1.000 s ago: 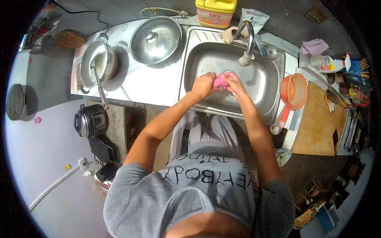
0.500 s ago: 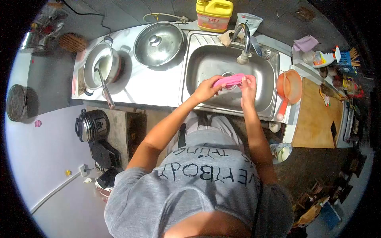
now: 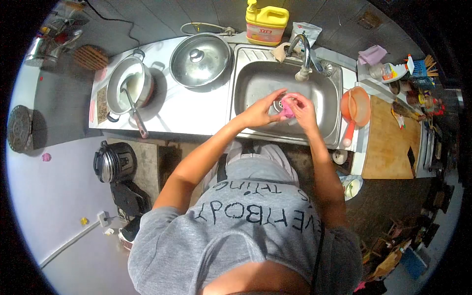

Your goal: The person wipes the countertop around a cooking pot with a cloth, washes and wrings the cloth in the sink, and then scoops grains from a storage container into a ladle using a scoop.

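A bunched pink cloth is held over the steel sink, just above the drain. My right hand is closed around it from the right, its fingers covering part of the cloth. My left hand curves round the other side with thumb and fingers spread apart. The left thumb tip reaches the lower edge of the cloth; whether it presses on it is hard to tell. Above the hands, the faucet bends down into the sink, and no stream of water shows.
Left of the sink stand a lidded pan and a pot with a ladle. A yellow jug stands behind the sink. To the right are an orange strainer and a wooden cutting board.
The pink cloth went from stretched between both hands to bunched in my right hand. My left hand has opened its fingers. The whole view has shifted slightly.
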A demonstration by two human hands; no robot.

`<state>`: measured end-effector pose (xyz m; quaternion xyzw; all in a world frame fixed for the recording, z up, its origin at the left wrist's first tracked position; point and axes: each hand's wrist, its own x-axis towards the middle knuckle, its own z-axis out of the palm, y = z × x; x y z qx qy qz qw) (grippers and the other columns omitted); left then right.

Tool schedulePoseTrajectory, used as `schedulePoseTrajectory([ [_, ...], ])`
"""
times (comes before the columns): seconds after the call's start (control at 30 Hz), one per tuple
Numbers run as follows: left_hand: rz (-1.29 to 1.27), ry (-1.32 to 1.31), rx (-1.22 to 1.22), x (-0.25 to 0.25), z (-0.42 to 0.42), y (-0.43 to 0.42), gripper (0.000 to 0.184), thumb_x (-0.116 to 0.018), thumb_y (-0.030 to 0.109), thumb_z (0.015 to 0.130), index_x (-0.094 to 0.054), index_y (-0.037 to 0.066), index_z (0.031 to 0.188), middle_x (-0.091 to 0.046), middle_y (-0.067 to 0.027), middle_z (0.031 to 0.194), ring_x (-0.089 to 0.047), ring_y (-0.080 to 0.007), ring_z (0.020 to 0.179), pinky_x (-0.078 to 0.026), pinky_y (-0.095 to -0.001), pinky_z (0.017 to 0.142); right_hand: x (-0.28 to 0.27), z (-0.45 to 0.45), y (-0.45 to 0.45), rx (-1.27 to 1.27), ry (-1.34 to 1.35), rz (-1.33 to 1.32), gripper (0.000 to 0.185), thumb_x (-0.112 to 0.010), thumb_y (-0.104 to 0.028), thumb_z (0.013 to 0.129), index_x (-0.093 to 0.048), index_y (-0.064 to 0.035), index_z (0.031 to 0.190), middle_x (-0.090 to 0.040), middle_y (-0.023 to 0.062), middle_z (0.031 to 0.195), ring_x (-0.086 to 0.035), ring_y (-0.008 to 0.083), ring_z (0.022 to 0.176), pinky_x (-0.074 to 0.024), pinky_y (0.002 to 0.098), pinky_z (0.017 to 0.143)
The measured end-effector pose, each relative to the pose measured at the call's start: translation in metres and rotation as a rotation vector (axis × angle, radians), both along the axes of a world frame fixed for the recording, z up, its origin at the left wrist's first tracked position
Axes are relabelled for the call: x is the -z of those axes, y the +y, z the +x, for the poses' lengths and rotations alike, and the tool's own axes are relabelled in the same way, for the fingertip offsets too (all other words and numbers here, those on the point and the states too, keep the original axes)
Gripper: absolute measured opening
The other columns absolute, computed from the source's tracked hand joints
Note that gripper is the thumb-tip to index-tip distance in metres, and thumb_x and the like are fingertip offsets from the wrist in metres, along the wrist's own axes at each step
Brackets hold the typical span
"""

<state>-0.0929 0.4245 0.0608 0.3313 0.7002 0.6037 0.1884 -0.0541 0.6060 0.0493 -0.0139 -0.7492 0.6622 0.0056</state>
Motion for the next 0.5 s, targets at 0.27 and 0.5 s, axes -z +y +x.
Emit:
schedulePoseTrajectory([
  [0.27,-0.027,-0.218,-0.060,-0.003,-0.014,-0.002,0.011,-0.055,0.010,0.087,-0.054,0.001,0.092,-0.058,0.0000,0.078,-0.053,-0.0074,0.072,-0.045,-0.0237,0.068,-0.034,-0.003,0.006,0.024,-0.080,-0.115,0.016,-0.064,-0.011,0.082,-0.059,-0.0018,0.094,-0.058,-0.0017,0.074,-0.050,0.0050,0.067,-0.0414,0.0166,0.060],
  [0.5,0.112,-0.363,-0.020,0.002,-0.012,-0.008,0.012,-0.053,0.009,0.086,-0.043,0.007,0.092,-0.049,0.0001,0.085,-0.048,-0.0063,0.074,-0.041,-0.0219,0.063,-0.025,0.004,0.012,-0.110,-0.123,0.216,0.019,-0.064,-0.006,0.081,-0.053,-0.0018,0.096,-0.054,-0.0018,0.076,-0.052,0.0062,0.068,-0.0441,0.0194,0.063],
])
